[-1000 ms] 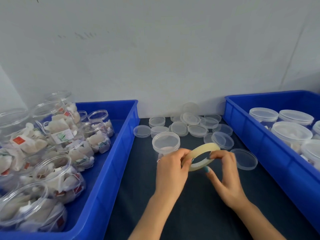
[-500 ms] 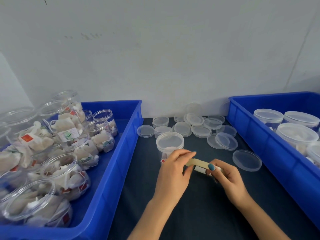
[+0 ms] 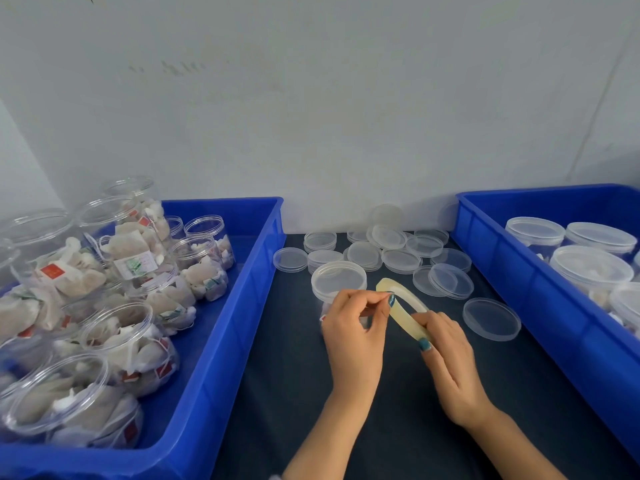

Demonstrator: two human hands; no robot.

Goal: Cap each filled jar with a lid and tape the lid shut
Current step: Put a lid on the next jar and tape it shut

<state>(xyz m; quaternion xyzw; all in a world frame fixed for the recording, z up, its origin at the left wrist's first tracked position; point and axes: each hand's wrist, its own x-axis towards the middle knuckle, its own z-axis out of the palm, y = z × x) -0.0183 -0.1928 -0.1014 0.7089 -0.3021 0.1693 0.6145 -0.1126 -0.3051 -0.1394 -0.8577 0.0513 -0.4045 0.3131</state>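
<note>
A roll of clear yellowish tape (image 3: pixel 401 308) is held edge-on over the dark mat. My right hand (image 3: pixel 445 355) grips its near side between thumb and fingers. My left hand (image 3: pixel 356 327) pinches at the roll's outer face with thumb and forefinger. Just behind my left hand stands a filled jar with a clear lid (image 3: pixel 338 280) on it; the jar's body is mostly hidden by that hand.
A blue bin (image 3: pixel 239 306) on the left holds several open filled jars (image 3: pixel 121 337). A blue bin (image 3: pixel 540 292) on the right holds several capped jars (image 3: pixel 590 268). Loose clear lids (image 3: pixel 398 249) lie at the back of the mat, one lid (image 3: pixel 491 318) near my right hand.
The tape roll was turned from nearly face-on to edge-on and lowered. My left thumb and forefinger moved onto its outer face and now pinch there.
</note>
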